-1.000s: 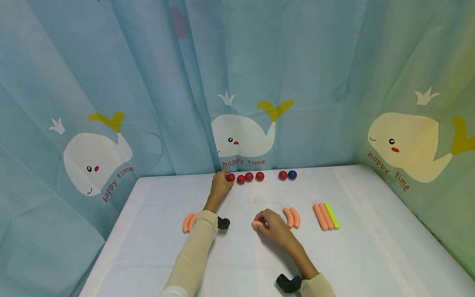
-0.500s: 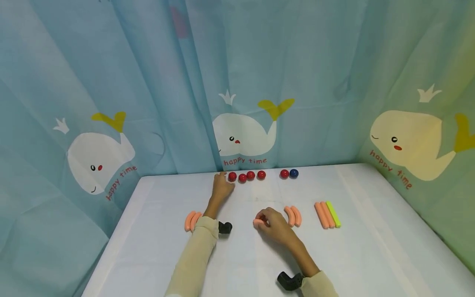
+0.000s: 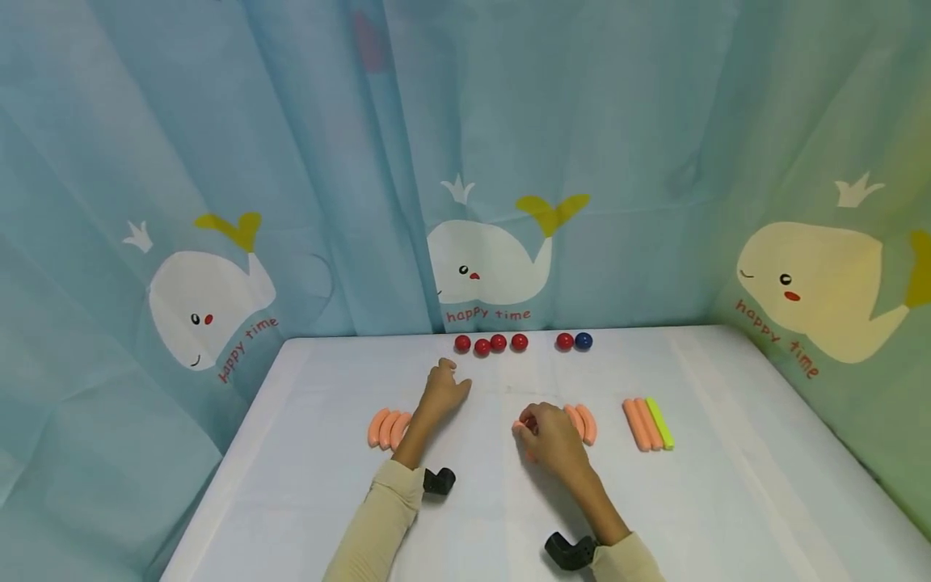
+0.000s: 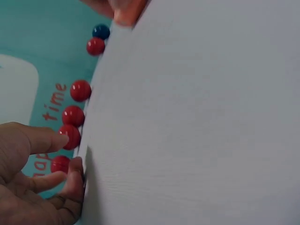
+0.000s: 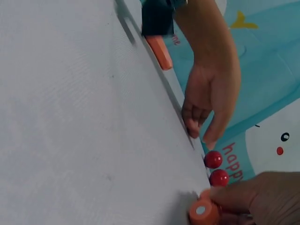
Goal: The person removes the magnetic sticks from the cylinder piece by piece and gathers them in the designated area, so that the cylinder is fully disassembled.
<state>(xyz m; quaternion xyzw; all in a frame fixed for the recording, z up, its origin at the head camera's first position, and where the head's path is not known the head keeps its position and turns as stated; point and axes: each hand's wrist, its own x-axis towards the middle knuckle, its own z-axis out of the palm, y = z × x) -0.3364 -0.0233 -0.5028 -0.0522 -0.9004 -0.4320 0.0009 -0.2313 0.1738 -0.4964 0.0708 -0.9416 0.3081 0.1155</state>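
Observation:
My left hand (image 3: 445, 392) hovers over the white table just in front of a row of red balls (image 3: 462, 343), fingers spread and holding nothing. In the left wrist view its thumb and fingers (image 4: 47, 182) overlap the red balls (image 4: 60, 164). Nearer the middle, my right hand (image 3: 556, 443) pinches a curved orange sausage-shaped piece (image 3: 530, 457), mostly hidden by the fingers. The right wrist view shows the round end of that sausage-shaped piece (image 5: 204, 213) at the fingertips. Two more curved orange pieces (image 3: 582, 423) lie just right of this hand.
Three curved orange pieces (image 3: 388, 428) lie by the left forearm. A red ball (image 3: 565, 342) and a blue ball (image 3: 583, 341) sit at the table's back edge. Straight orange sticks (image 3: 640, 424) and a yellow-green stick (image 3: 660, 422) lie at right. A whale-print curtain (image 3: 364, 202) hangs behind.
My left hand has let go of the leftmost red ball and drawn back toward me. The piece in my right hand has turned, now pointing more toward me.

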